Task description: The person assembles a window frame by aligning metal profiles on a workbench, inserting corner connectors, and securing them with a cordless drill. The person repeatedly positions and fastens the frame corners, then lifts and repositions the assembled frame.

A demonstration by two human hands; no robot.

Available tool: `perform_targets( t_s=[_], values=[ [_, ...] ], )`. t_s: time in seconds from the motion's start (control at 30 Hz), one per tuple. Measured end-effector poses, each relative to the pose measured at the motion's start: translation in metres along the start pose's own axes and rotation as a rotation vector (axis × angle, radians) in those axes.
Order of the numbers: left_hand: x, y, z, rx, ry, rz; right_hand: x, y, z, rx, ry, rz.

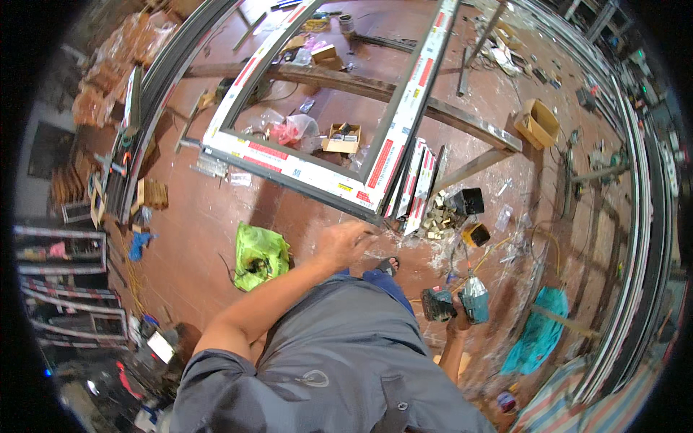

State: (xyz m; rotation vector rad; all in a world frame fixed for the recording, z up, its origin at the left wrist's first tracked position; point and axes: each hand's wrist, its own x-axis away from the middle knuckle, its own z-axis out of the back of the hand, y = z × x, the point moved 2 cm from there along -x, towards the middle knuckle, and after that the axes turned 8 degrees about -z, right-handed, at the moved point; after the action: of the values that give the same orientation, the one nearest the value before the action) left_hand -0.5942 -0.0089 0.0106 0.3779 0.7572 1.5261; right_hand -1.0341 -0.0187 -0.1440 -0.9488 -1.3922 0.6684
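Note:
A window or door frame [289,164], wrapped in white film with red labels, lies raised on a wooden support [339,81] in front of me. My left hand [345,244] is at its near right corner, fingers curled together; what they hold, if anything, is too small to make out. Low on my right side, my right hand [459,323] grips a teal and black cordless drill [473,299] by its handle. The drill's bit points away from me, toward the frame's side of the floor.
On the floor stand a bright green bag [261,256], metal blocks [442,222] beside a black container [469,200], and a cardboard box [538,124]. Long profiles [639,238] line the right side. A teal sheet [538,332] lies near them. Small boxes and plastic show through the frame.

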Motion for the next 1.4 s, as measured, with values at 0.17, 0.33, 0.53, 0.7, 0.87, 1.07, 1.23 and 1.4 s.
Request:
perform_targets(
  t_s=[0.17,0.33,0.53,0.7,0.87,1.07,1.23,1.4],
  values=[
    [-0.064,-0.039,0.078,-0.569,-0.258,-0.552,0.053,0.018,-0.026,-0.053,0.147,0.031],
    [-0.102,-0.091,0.08,-0.509,-0.438,-0.865,0.087,0.054,-0.064,0.304,0.318,0.375],
    [-0.107,-0.093,0.064,-0.324,-0.314,-0.956,0.165,0.062,-0.2,-0.264,0.493,0.139],
    [-0.105,-0.095,0.063,-0.321,-0.321,-0.943,0.203,0.089,-0.301,-0.25,0.514,-0.006],
    [-0.107,-0.095,0.062,-0.336,-0.311,-0.992,0.218,0.109,-0.384,-0.356,0.469,-0.025],
    [-0.111,-0.096,0.059,-0.345,-0.307,-1.049,0.211,0.114,-0.437,-0.378,0.388,-0.081],
    [-0.112,-0.097,0.058,-0.34,-0.303,-1.074,0.194,0.126,-0.457,-0.023,0.389,0.165],
    [-0.113,-0.1,0.052,-0.362,-0.302,-1.088,0.183,0.145,-0.47,-0.02,0.415,0.239]
  ],
)
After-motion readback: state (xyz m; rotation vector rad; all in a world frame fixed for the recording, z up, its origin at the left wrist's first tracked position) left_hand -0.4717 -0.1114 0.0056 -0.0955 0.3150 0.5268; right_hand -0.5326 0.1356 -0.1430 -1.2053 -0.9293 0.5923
